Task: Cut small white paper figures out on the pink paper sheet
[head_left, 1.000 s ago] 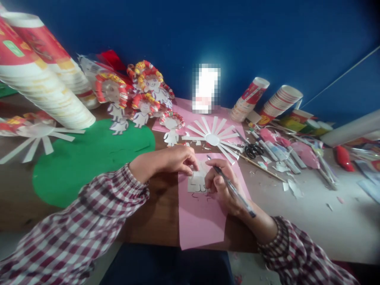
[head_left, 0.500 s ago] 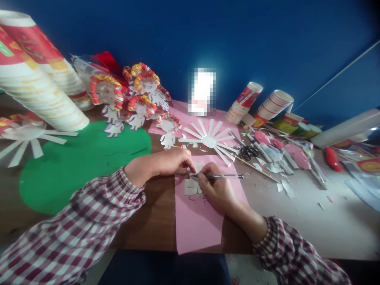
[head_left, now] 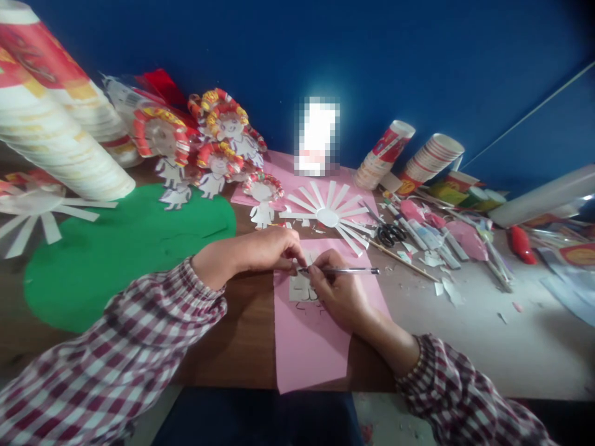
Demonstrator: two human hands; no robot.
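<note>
A pen (head_left: 348, 271) is pinched in my right hand (head_left: 341, 288), its tip low over a small white piece of paper (head_left: 300, 290) that carries dark drawn lines. This piece lies on a pink sheet (head_left: 311, 347), where more dark marks show just below it. From the left, my left hand (head_left: 267, 251) reaches in with bent fingers, thumb and forefinger closed at the upper left edge of the white paper. Fingers of both hands hide part of the paper and the pen's tip.
Behind my hands lies a white cut-out with radiating strips (head_left: 328, 217). A green sheet (head_left: 116, 260) and paper-cup stacks (head_left: 93, 142) are at left, near small paper dolls (head_left: 217, 167). Black scissors (head_left: 390, 234), a wooden stick (head_left: 404, 260) and scraps lie right.
The view has shifted slightly, so most things sit a little higher in the picture. Both hands keep nearly the same pose over the paper, and the pen stays in my right hand.
</note>
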